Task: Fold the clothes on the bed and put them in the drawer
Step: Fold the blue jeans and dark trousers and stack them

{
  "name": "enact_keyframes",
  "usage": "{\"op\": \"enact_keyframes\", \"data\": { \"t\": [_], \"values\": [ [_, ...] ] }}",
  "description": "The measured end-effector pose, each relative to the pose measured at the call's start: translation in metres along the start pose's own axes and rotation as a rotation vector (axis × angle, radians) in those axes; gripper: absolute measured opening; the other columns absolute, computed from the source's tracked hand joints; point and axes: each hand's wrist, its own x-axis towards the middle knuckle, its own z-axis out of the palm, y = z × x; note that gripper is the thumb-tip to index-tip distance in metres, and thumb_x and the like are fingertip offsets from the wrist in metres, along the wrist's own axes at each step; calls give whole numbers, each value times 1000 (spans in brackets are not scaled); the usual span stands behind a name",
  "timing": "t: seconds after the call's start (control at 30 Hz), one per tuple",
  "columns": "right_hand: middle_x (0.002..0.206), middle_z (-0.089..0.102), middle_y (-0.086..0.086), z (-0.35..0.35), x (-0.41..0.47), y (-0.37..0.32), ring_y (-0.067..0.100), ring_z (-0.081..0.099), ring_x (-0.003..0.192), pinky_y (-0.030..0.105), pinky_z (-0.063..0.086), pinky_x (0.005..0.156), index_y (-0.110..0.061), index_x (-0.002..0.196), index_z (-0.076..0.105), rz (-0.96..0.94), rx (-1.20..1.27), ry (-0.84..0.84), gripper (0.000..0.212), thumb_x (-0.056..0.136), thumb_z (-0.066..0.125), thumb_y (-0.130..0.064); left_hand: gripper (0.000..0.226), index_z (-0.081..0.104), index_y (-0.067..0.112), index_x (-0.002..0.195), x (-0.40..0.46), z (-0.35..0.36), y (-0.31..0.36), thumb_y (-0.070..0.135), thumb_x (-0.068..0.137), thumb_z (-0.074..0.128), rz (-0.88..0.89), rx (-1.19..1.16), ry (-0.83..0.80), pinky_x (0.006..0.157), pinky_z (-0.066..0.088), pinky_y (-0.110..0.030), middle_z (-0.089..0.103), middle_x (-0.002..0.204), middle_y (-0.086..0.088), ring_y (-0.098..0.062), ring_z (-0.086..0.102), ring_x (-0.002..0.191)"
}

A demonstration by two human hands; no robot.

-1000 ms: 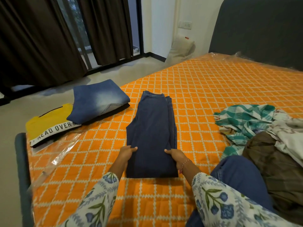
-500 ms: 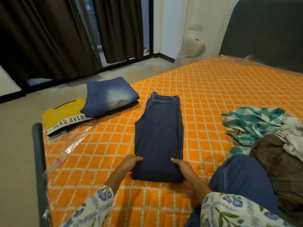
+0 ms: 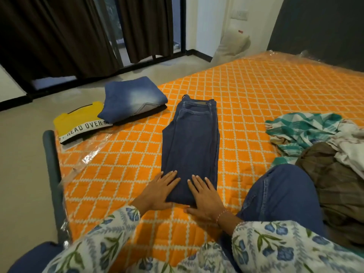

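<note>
Grip on the jeans' (image 3: 190, 146) side edges has been dropped since the earlier frame; both hands are now laid flat on top of the near end. Left hand (image 3: 157, 191) and right hand (image 3: 205, 196) are pressed palm-down, fingers straight, nothing grasped. Jeans are laid lengthwise on the bed (image 3: 256, 91), waistband at the far end. Folded clothes (image 3: 134, 98) are stacked at the left edge, unfolded pile (image 3: 323, 138) at the right.

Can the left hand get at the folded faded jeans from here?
Probably yes: the left hand lies flat on the dark jeans, and only bare bedspread lies between it and the faded jeans.
</note>
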Motion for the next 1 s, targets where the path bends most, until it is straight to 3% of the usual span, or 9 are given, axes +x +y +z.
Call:
{"op": "enact_keyframes", "data": {
  "t": [0.1,0.2,0.3,0.37,0.43,0.53,0.7,0.9,1.0],
  "values": [
    [120,66,12,-1,-8,-4,25,64,111,44,41,102,-10,120,66,-1,-64,-105,77,60,77,-56,81,45,11,140,1,3,14,45,72,71,-40,39,12,106,38,-38,33,148,-21,-30,43,134],
    [149,33,22,-14,-9,-7,34,33,139,45,12,119,0,147,27,6,-155,-165,58,98,43,-26,64,1,14,152,3,-2,23,26,100,35,-89,56,-56,118,-2,-38,-4,158,-19,-28,-1,147],
    [139,45,19,-53,-5,-7,34,46,126,39,36,103,-4,139,40,23,4,-266,43,99,38,-18,53,26,11,149,5,-39,20,22,99,37,-58,-78,-203,114,20,-39,25,153,-18,-31,25,141],
    [126,54,21,-84,-4,-2,36,54,113,40,44,90,0,122,54,-17,129,-384,33,95,43,-13,35,57,0,121,11,-67,7,9,89,49,-24,-366,-297,86,41,-35,57,122,-21,-34,55,110],
    [114,59,24,-111,-3,4,35,57,96,35,44,72,4,107,59,-58,241,-514,24,90,46,-7,22,63,-3,95,9,-86,-9,4,75,58,-8,-613,-407,66,40,-31,59,92,-24,-24,55,79],
    [102,60,17,-140,11,19,23,50,85,27,37,59,6,102,61,-14,434,-648,23,81,55,-1,27,64,7,102,-4,-99,-34,10,76,68,-79,-1110,-524,67,46,-20,61,96,-11,-18,58,88],
    [91,56,1,-183,44,54,20,52,90,21,40,66,0,99,57,164,855,-605,19,82,51,6,67,39,29,129,-1,-90,-30,14,76,77,-125,-1379,-281,83,48,-15,52,128,7,-12,55,112],
    [109,71,7,-155,72,119,22,68,95,36,47,88,-14,107,73,311,1893,-413,43,71,78,-38,38,58,10,121,59,-108,-46,8,84,68,-321,-1582,170,86,52,-27,68,111,-1,-17,64,103],
    [116,69,1,-122,79,127,18,66,102,33,53,86,-19,114,68,275,1809,-426,60,58,89,-31,33,60,9,119,99,-126,-58,9,87,65,-318,-1642,212,85,52,-30,68,114,-4,-18,66,100]
  ]
}}
